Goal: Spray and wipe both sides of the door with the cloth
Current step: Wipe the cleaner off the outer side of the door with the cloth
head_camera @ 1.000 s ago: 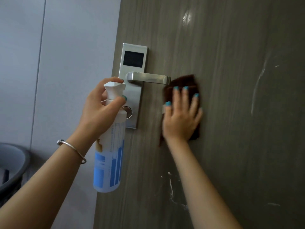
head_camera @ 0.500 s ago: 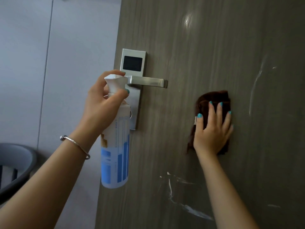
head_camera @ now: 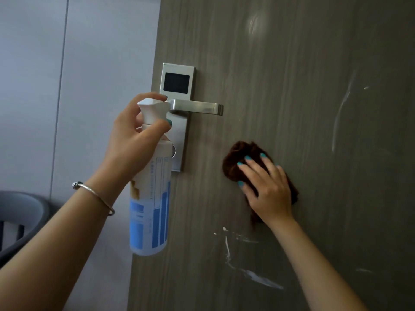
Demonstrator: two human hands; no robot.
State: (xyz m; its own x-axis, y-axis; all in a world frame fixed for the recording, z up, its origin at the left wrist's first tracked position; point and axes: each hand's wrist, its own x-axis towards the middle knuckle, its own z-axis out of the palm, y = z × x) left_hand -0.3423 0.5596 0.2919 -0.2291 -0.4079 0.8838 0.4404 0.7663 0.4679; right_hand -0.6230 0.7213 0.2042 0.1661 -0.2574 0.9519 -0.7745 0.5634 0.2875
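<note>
Here the door [head_camera: 292, 86] fills the view, its edges cut off. The left hand [head_camera: 132, 140] grips the spray bottle [head_camera: 150, 198] upright by the neck, seemingly parked between sprays. The right hand [head_camera: 267, 187], fingers spread, presses the brown cloth [head_camera: 235, 158] flat against the panel, likely to scrub; white streaks [head_camera: 258, 277] remain below it. The nozzle's facing is unclear.

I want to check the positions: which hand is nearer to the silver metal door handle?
The left hand. It grips the white and blue spray bottle right at the base of the silver metal door handle. The right hand presses the brown cloth on the door, lower and to the right.
</note>
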